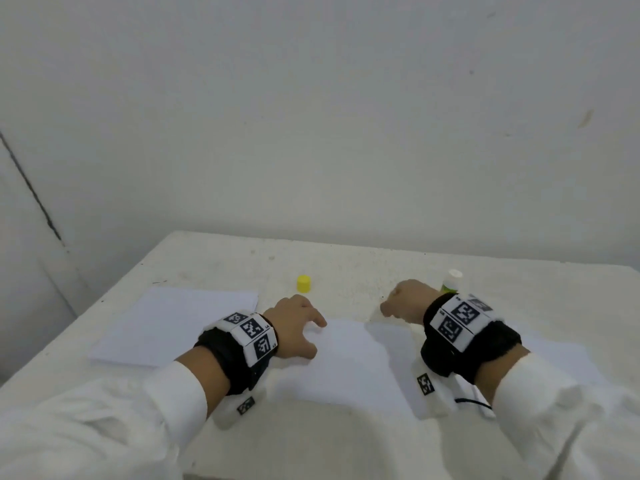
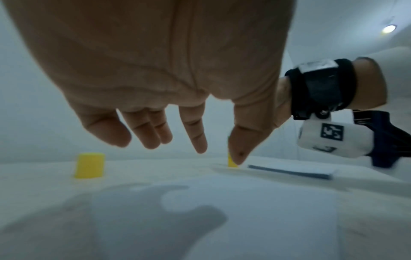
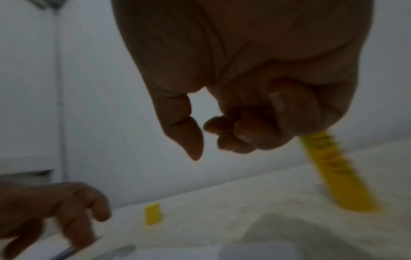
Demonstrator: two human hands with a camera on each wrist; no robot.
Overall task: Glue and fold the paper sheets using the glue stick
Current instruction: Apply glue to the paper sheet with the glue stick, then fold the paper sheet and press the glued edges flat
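Note:
A white paper sheet (image 1: 346, 362) lies flat at the middle of the table (image 1: 214, 258). My left hand (image 1: 301, 327) hovers just over its left far corner with fingers spread and straight, holding nothing; the left wrist view shows its fingertips (image 2: 200, 147) above the sheet (image 2: 233, 211). The uncapped glue stick (image 1: 451, 280) stands upright behind my right hand (image 1: 398, 303). That hand's fingers (image 3: 240, 139) are curled in, with the thumb out, and grip nothing. The glue stick (image 3: 336, 174) is beside it, blurred. The yellow cap (image 1: 303, 284) stands between both hands.
A stack of white sheets (image 1: 173, 323) lies at the table's left. More white paper (image 1: 561, 355) lies under my right wrist, seen as a folded piece (image 2: 293, 171) from the left wrist. A white wall rises behind the table, whose left edge is near the stack.

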